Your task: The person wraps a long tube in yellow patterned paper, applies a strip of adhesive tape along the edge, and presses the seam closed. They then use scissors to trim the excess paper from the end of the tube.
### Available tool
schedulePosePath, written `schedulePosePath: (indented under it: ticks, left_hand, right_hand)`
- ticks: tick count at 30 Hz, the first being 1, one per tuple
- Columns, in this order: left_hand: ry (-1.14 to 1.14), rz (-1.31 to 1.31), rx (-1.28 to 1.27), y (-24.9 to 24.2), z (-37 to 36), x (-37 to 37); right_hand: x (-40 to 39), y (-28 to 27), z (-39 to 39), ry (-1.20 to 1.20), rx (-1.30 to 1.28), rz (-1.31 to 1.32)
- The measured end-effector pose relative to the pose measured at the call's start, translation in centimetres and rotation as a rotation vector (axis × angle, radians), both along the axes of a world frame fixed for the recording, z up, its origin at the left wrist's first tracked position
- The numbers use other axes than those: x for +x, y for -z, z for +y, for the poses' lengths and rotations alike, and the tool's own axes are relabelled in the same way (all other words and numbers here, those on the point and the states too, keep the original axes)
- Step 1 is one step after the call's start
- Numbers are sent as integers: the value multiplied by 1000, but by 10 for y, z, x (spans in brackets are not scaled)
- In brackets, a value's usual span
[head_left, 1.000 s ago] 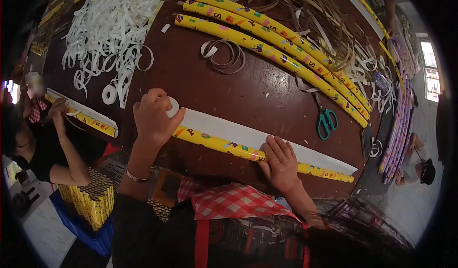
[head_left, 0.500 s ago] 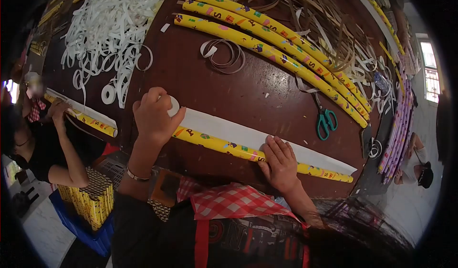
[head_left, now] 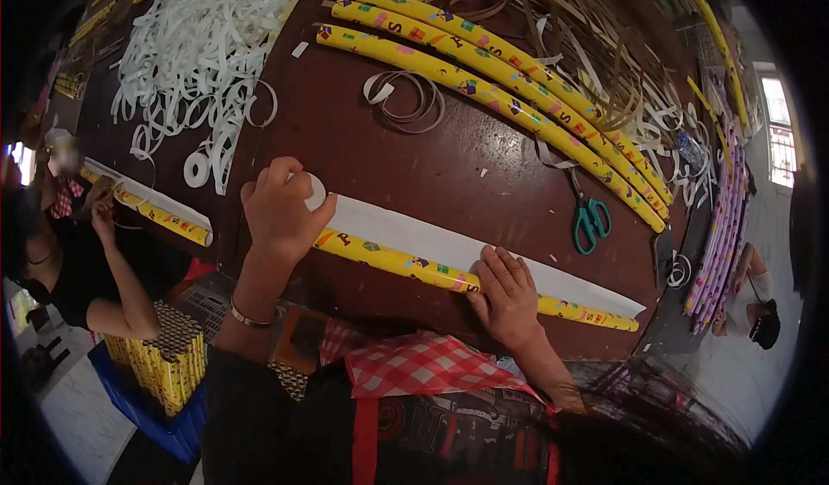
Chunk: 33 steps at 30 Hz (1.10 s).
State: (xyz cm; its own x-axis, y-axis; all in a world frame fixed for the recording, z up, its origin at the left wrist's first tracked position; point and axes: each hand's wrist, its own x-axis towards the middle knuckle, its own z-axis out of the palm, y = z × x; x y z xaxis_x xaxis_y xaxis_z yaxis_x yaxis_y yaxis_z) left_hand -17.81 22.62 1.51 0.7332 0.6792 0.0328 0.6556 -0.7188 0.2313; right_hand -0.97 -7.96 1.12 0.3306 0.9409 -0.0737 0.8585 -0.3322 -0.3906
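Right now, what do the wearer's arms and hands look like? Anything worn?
Both hands are bare, no gloves. The left hand has a thin metal bracelet at the wrist. The right hand shows no jewellery. Forearms are uncovered; dark sleeves begin higher up, above a red-and-white checked cloth at the chest.

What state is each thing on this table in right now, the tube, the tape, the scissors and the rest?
left hand: closed around a white tape roll
right hand: flat, pressing on the tube
yellow tube: lying along the white paper strip, partly rolled
scissors: lying closed on the table
three wrapped tubes: lying side by side
white strips: loose in a tangled heap
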Motion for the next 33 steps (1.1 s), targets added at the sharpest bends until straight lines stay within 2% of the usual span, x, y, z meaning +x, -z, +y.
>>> schedulePosePath:
  ticks: [17, 19, 33]
  left_hand:
    - [34, -3, 87, 6, -1, 0]
    - [37, 1, 86, 6, -1, 1]
    - [74, -90, 62, 4, 4, 1]
  right_hand:
    - [-10, -3, 8, -12, -47, -111]
    - [-12, 2, 14, -44, 27, -90]
    - [-41, 6, 111, -280, 176, 57]
